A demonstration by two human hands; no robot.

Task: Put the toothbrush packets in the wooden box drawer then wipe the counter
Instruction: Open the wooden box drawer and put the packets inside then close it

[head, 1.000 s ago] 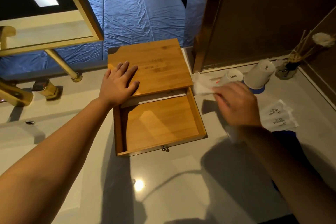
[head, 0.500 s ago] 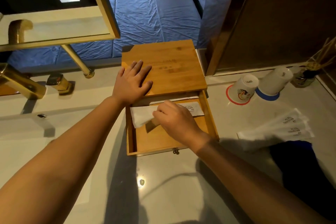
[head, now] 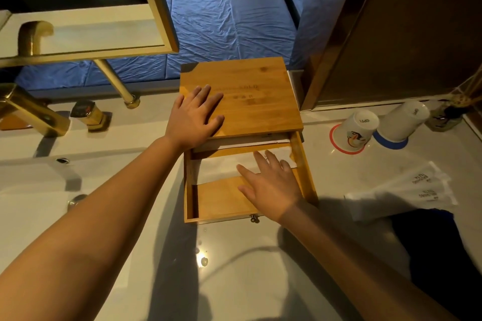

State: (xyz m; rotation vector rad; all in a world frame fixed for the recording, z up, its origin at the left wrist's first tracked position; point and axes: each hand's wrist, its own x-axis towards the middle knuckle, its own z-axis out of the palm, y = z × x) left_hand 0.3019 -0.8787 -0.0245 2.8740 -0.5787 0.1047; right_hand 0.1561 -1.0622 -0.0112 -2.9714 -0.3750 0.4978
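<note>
- Wooden box sat at frame centre, against the back edge of the bench; its drawer was pulled out toward the viewer, knob on the front edge.
- Left hand lay flat on the box lid, near its left edge; grip spread, fingers splayed, holding nothing.
- Right hand was over the right half of the open drawer; grip spread, palm down, fingertips on or just above a white toothbrush packet.
- Cannot tell whether the fingers pressed the packet or only hovered.
- That packet lay crosswise in the back part of the drawer, spanning nearly wall to wall; another white edge showed just under the lid lip.
- Front half of the drawer floor was bare wood left of the right hand.
- More toothbrush packets were fanned out on the bench at right of frame, well apart from the drawer's right wall.
- Dark blue cloth lay just below those packets, lower right, touching or overlapping their near edge.
- Two upturned cups stood at upper right, behind the packets, beside a reed diffuser in the corner.
- Gold tap and basin occupied the left of frame.
- Open bench room: wide bare strip in front of the drawer, lower centre, crossed only by both forearms.
</note>
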